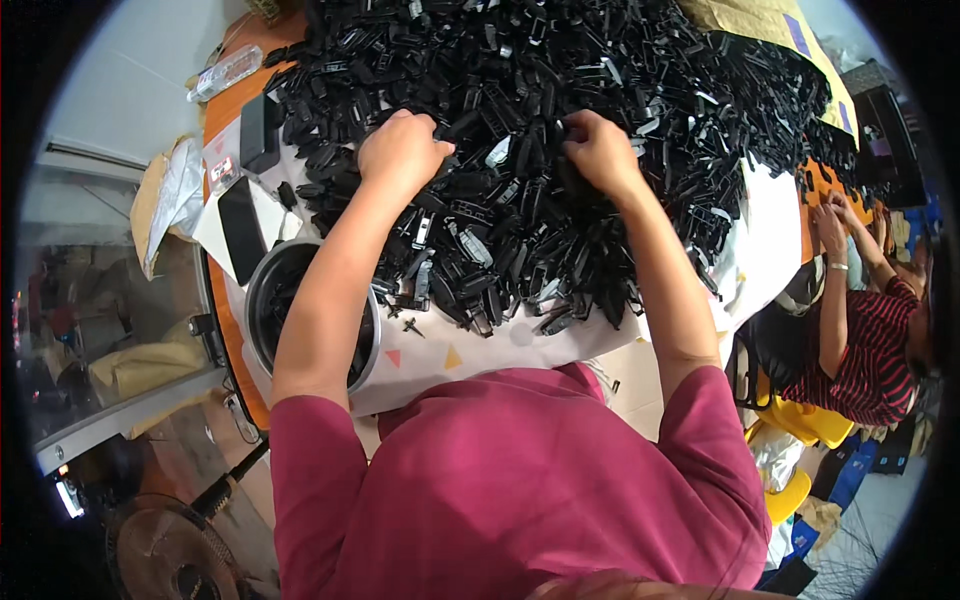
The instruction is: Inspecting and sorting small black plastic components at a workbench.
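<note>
A wide heap of small black plastic parts [490, 210] covers much of the table; several pieces in it look grey or shiny. My left hand [403, 150] rests at the left of the heap, fingers curled down among the parts and thumb pointing right. Over to the right, my right hand [605, 155] is closed, with its fingertips pressed in against dark parts. Whatever either hand grips is hidden or blends into the black pieces around it. The two hands are well apart, with parts lying between them.
By my left forearm stands a round metal-rimmed bowl [373, 345] with dark contents. Beyond it lie a phone [241, 230], a black box [260, 133] and a clear plastic bottle [225, 74]. A large paper sack [770, 30] lies at back right. Another person [850, 330] works at right.
</note>
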Demonstrator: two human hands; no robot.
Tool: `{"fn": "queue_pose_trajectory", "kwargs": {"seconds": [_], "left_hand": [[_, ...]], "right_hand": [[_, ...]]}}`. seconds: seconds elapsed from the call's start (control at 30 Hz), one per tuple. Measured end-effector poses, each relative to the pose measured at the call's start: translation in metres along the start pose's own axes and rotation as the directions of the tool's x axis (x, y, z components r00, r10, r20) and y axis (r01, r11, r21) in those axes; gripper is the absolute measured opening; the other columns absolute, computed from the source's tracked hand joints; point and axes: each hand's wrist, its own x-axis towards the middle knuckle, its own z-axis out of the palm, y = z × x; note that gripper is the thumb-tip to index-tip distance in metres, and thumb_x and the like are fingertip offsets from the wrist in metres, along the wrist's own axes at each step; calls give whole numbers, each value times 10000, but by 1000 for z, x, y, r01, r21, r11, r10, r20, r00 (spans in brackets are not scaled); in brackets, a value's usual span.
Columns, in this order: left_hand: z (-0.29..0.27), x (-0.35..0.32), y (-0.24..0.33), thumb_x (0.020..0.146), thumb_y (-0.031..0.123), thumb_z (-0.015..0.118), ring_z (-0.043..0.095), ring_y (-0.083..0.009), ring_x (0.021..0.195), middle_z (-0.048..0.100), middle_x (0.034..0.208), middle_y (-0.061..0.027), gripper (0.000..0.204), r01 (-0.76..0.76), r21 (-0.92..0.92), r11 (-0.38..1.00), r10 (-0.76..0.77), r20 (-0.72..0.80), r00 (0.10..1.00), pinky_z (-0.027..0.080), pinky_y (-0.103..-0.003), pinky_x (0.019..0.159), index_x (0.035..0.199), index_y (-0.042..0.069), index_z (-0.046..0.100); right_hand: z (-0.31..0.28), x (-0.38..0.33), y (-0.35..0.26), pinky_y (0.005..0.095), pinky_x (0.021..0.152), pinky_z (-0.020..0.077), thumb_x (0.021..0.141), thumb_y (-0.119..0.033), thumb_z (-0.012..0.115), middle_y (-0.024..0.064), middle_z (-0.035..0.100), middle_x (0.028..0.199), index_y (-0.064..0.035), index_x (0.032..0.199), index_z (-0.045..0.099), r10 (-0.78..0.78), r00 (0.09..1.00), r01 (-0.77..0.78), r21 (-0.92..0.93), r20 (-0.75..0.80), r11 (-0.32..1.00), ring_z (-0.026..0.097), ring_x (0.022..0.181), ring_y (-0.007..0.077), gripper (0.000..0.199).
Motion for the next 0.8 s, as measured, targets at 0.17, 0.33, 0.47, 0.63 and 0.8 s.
{"fn": "queue_pose_trajectory", "kwargs": {"seconds": [0.17,0.33,0.47,0.63,0.8], "left_hand": [[-9,13,6,729,251,592,581,-347,820,611,876,-163,250,67,104,992,-84,171,982,471,-411,705,845,30,606],[-24,-28,-22,676,131,674,570,-192,603,585,670,-100,214,41,-380,924,-61,-39,997,455,-312,568,784,12,533],[-28,-45,-8,710,53,693,497,-73,539,537,654,-18,164,285,-860,422,-147,245,958,384,-190,484,760,47,536],[-29,-61,15,770,150,669,506,-74,547,543,697,-1,191,271,-961,-61,-79,276,958,418,-194,507,888,29,581],[-31,-64,15,801,102,615,526,-84,626,525,804,-2,294,345,-883,-317,90,334,938,435,-204,537,1071,41,518]], "right_hand": [[-4,-4,-6,354,726,459,716,-166,567,98,629,844,-125,1075,563,-28,1000,28,-11,3,1000,602,836,267,361],[-13,-14,-3,332,684,464,727,-157,589,96,628,760,-77,945,607,-2,997,9,96,-74,995,613,755,248,232],[-34,-31,-11,270,574,444,725,-142,670,58,587,657,-15,805,565,97,986,-87,80,-136,993,553,597,143,184],[-33,-51,-33,238,564,432,763,-75,619,16,563,761,-14,960,548,100,986,-9,554,-134,833,530,649,81,218],[-28,-49,-17,363,744,462,727,-162,616,83,573,954,-194,1021,615,-35,974,-19,-232,-225,973,553,866,281,296]]}}
